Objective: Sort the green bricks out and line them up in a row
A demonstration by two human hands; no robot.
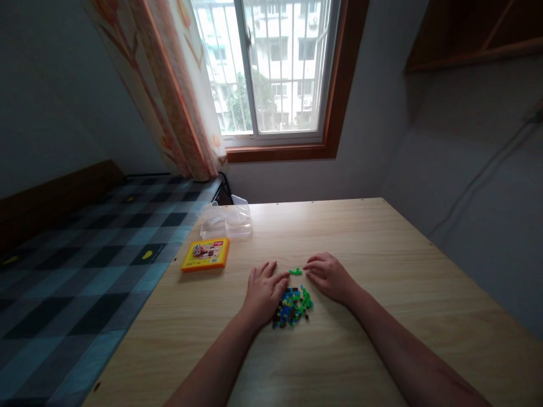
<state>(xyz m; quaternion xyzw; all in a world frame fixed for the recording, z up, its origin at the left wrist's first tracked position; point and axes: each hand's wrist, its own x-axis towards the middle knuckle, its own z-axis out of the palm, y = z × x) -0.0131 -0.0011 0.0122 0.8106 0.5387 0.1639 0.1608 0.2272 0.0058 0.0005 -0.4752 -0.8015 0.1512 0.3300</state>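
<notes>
A loose pile of small building bricks [292,308], blue, green, dark brown and black, lies on the table between my hands. Just beyond the pile, a small bright green piece made of bricks [296,272] sits by itself. My left hand [265,288] rests palm down at the pile's left edge, its fingers spread and the index fingertip close to the green piece. On the other side, my right hand [326,274] lies with fingers loosely extended toward that piece, a small gap away. I see nothing held in either hand.
An orange-yellow flat box [206,254] with a printed picture lies at the left of the wooden table [335,226]. Behind it stands a clear plastic container [227,220]. A bed with a checked cover [106,249] adjoins the left edge; a window [280,68] is ahead.
</notes>
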